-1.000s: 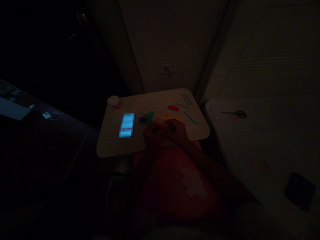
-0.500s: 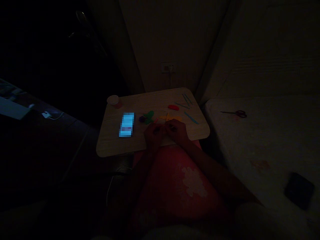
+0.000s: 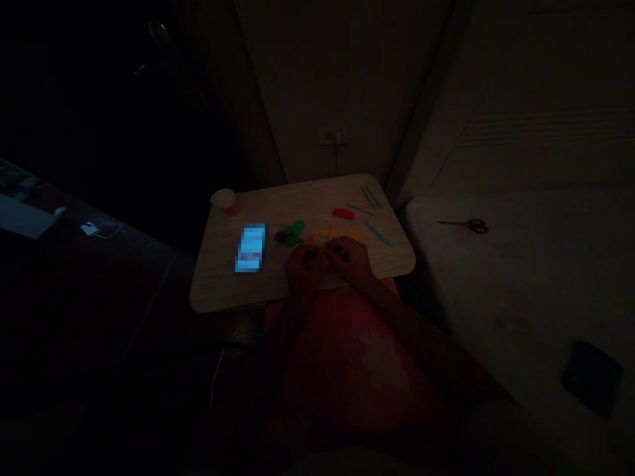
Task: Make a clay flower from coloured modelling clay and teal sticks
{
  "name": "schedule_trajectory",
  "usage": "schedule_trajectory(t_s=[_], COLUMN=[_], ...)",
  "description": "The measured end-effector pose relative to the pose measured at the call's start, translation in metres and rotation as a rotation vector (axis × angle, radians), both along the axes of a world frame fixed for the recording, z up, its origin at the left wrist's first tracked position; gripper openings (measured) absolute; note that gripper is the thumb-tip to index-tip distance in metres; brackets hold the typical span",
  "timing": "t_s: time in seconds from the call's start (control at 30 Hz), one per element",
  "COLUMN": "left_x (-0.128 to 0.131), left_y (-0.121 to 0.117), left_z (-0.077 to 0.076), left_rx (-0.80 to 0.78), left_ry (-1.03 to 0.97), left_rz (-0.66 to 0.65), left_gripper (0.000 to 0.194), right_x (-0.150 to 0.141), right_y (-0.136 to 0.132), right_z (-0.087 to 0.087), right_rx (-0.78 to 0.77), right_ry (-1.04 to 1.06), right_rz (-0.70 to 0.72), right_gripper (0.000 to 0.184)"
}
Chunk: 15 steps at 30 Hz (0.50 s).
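Note:
My left hand [image 3: 301,263] and my right hand [image 3: 351,256] meet near the front edge of the small table [image 3: 218,291], fingers curled and fingertips together. Whatever is pinched between them is too dark and small to make out. Just beyond the hands lie orange pieces [image 3: 350,235], flat and soft-looking. A small pink piece [image 3: 309,239] rests by my left hand. Further left sit a green leaf-like piece [image 3: 296,228] and a dark purple lump [image 3: 281,237]. Behind my right hand is a red oblong piece [image 3: 343,213].
A lit phone [image 3: 251,248] lies left of the hands, with a paper cup [image 3: 226,201] at the back left corner. A blue knife-like tool [image 3: 379,234] and several thin sticks [image 3: 370,199] lie at right. Scissors [image 3: 469,225] rest on the pale surface beside the table.
The hands stay together over the same spot, with only slight finger movement. The view has shifted a little; the pieces on the table keep their places.

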<state>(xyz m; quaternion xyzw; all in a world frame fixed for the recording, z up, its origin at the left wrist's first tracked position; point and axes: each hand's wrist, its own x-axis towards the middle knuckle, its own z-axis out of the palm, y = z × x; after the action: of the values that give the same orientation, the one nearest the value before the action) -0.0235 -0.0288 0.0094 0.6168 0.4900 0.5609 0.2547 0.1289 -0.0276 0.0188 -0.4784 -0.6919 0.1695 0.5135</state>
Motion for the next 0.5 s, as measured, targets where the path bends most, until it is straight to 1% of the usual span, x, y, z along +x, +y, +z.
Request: schedule_trajectory(t_s=[0.17,0.3,0.4,0.5], left_x=[-0.0004,0.0004,0.0011,0.0011], left_y=[-0.0009,0.0002,0.0012,0.0012], left_z=[0.0021,0.001,0.0007,0.0024], left_rx=[-0.011,0.01,0.016,0.021], left_ry=[0.029,0.045,0.026,0.052], left_rz=[0.006,-0.006,-0.015,-0.017], left_gripper=[0.009,0.014,0.02,0.015], right_x=[0.0005,0.0012,0.0015,0.0014], right_y=[0.0004,-0.0003,-0.0008,-0.0005], right_z=[0.0007,0.0019,0.0023,0.0022], right_rx=[-0.01,-0.009,0.011,-0.004], right_ry=[-0.02,-0.047,-0.001,0.031], right_rz=[0.004,0.007,-0.007,-0.024], right_gripper=[0.01,0.011,0.011,0.011])
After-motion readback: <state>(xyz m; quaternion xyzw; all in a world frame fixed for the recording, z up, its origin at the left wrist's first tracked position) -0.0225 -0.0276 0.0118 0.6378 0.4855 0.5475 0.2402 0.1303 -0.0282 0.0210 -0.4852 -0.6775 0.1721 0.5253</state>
